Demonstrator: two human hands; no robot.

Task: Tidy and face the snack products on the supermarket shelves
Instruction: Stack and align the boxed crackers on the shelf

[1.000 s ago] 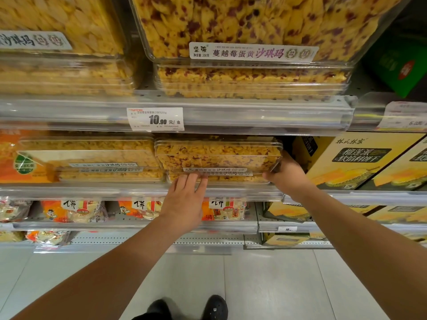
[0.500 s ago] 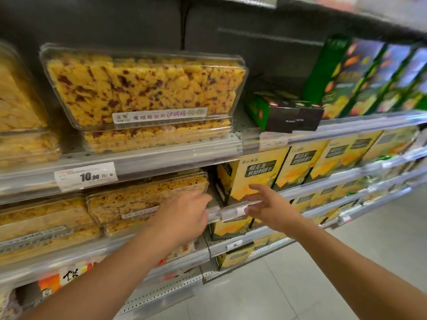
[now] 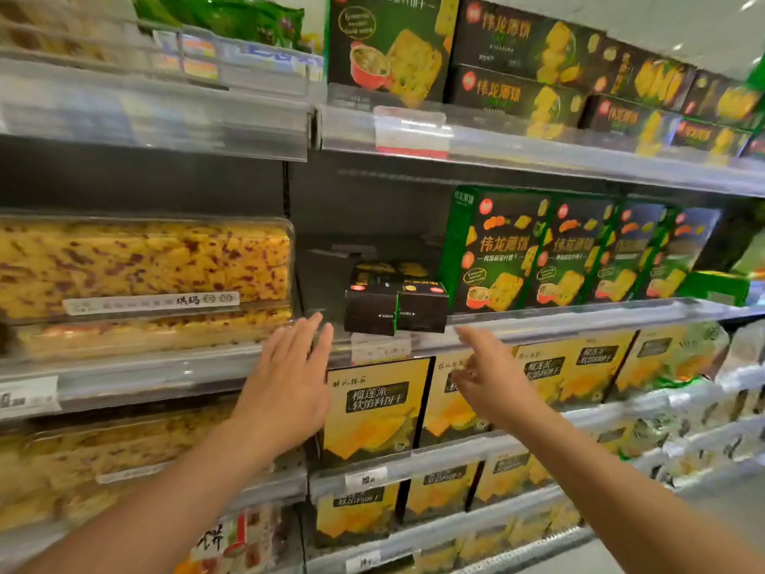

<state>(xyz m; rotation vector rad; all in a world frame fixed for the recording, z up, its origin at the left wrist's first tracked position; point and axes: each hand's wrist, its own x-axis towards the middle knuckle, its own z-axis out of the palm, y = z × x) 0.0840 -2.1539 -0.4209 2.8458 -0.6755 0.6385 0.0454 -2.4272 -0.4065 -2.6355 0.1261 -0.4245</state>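
Two dark boxes (image 3: 395,310) lie flat, end-on, at the front edge of the middle shelf (image 3: 579,314), left of a row of upright green cracker boxes (image 3: 496,250). My left hand (image 3: 289,383) is open with fingers spread, just below and left of the flat boxes, apart from them. On their lower right my right hand (image 3: 488,374) is also open, its fingers pointing up toward them and holding nothing. Clear tubs of yellow puffed snack (image 3: 145,267) fill the shelf to the left.
Behind and left of the flat boxes the shelf shows a bare gap. Yellow durian biscuit boxes (image 3: 376,408) stand on the shelf below. Dark cracker boxes (image 3: 517,89) are stacked on the shelf above. Price strips (image 3: 410,130) front each shelf edge.
My view has swung up and right from the clear snack tubs. Both hands left the tub and rose toward the flat dark boxes one shelf higher.
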